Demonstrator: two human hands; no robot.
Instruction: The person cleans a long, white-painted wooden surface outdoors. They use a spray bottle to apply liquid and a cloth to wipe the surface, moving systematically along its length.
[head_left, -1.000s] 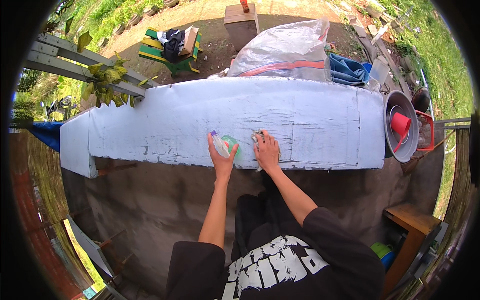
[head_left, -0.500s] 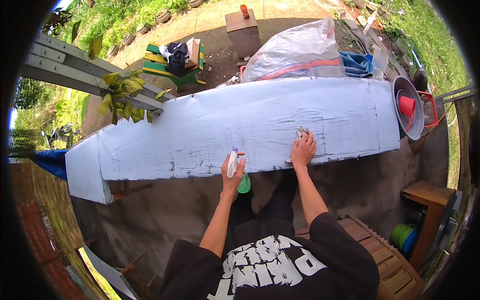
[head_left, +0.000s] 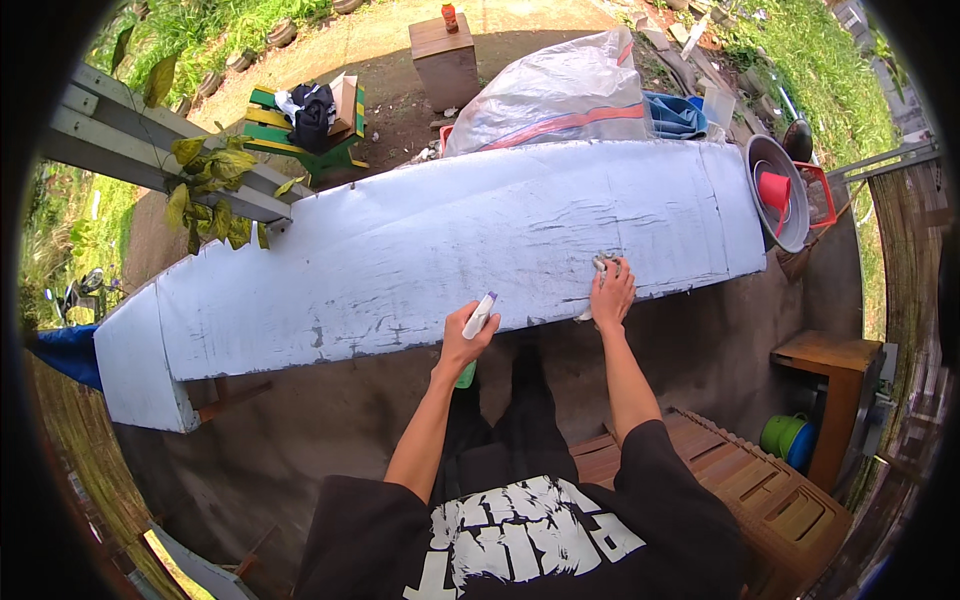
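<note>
My left hand [head_left: 461, 336] is wrapped round a spray bottle with a white trigger head [head_left: 480, 315]. Its purple-tipped nozzle leans up and to the right, while most of the green body [head_left: 465, 376] is hidden behind the hand. Beyond the bottle stretches a long table with a worn pale blue covering [head_left: 400, 240], creased and flaking along its near edge. On its surface, near that edge and right of the middle, my right hand [head_left: 613, 292] presses down with bent fingers on a crumpled greyish-white cloth [head_left: 599, 263]. Much of the cloth is under the fingers.
A metal basin [head_left: 795, 215] with a red dipper [head_left: 773, 189] stands at the table's right end. Behind the table lies a large plastic sack [head_left: 560, 95]. A wooden slatted piece [head_left: 740, 480] is beside me at right, and a white metal post [head_left: 150, 150] rises at left.
The view has shifted, so the table sits further left. Against the table, both hands have moved a little to the right. The spray bottle's head now tips rightward, and less green body shows.
</note>
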